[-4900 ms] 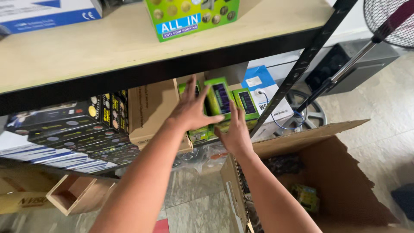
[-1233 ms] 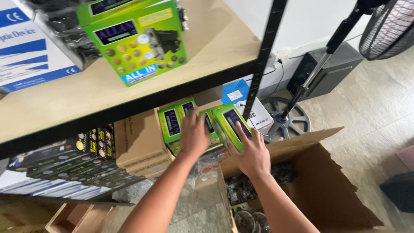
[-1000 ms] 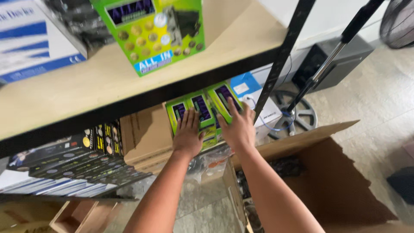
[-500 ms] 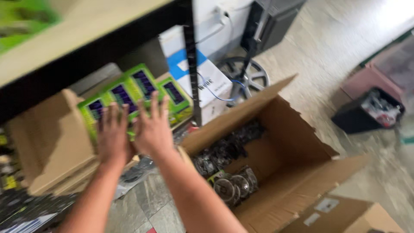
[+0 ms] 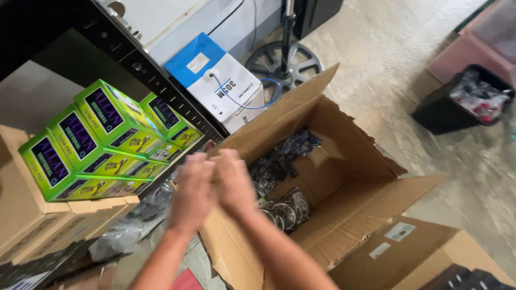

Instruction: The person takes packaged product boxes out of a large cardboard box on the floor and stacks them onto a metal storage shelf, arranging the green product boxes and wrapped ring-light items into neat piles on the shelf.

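The person's left hand [image 5: 192, 193] and right hand [image 5: 232, 182] hang side by side over the near rim of a large open cardboard box [image 5: 344, 161] that stands on the floor. Both are blurred by motion. The fingers look loosely open and empty, but the blur makes it impossible to tell more than that; nothing is visibly gripped.

The hands sit between two groups of things. To the left, three green retail boxes [image 5: 102, 142] lie stacked in a slanted row on top of plain brown cartons [image 5: 32, 215], tucked under a black metal shelf frame [image 5: 161, 91]. To the right and below, inside the open cardboard box, lie clear bagged packs of dark, round-faced items [image 5: 285, 207], some heaped toward the far wall and some near the middle.

Judged from this, the hands are nearest the bagged packs, just above and to the left of them. Handling them well would call for reaching past the box rim rather than brushing the raised flap, which stands close to the right wrist. The bags look slippery and loosely piled, so a grip around the body of one pack would likely hold better than a pinch on the plastic. The green boxes rest tilted, each leaning on the next, so a knock from an elbow could slide them off their cartons.

A blue and white cable carton [image 5: 215, 80] and a fan base [image 5: 282, 62] stand behind, well apart from the hands.
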